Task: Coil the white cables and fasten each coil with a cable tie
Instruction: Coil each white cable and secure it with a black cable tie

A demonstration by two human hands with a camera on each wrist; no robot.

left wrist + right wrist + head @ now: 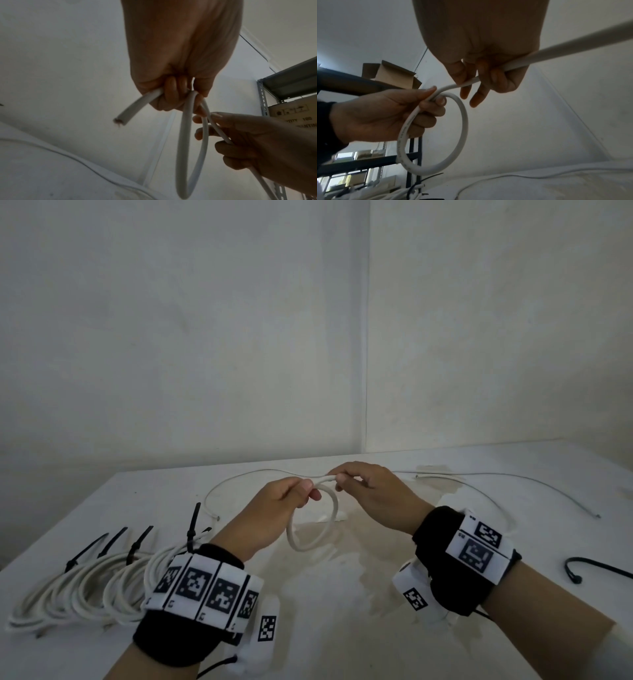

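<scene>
The left hand [274, 510] gripped a white cable [330, 501] above the table [342, 594], its thumb and curled fingers clamped where one loop of the cable crossed itself. The loop hung below those fingers, clear of the tabletop. In the left wrist view the cut end of the cable [120, 121] stuck out past the little-finger side of the fist. The right hand [371, 491] pinched the same cable just beside the left fingertips, thumb and forefinger closed on it, while two other fingers [476, 97] pointed loosely downward. From the right hand's grip the cable ran on behind its palm and trailed away across the table.

Beyond the fingers, a thinner white wire [239, 479] curved over the far part of the table. Beside the left wrist lay several finished coils [85, 587], each fastened with a black cable tie [195, 525], the tails standing up. A loose black cable tie [596, 571] lay on the table to the outer side of the right wrist.
</scene>
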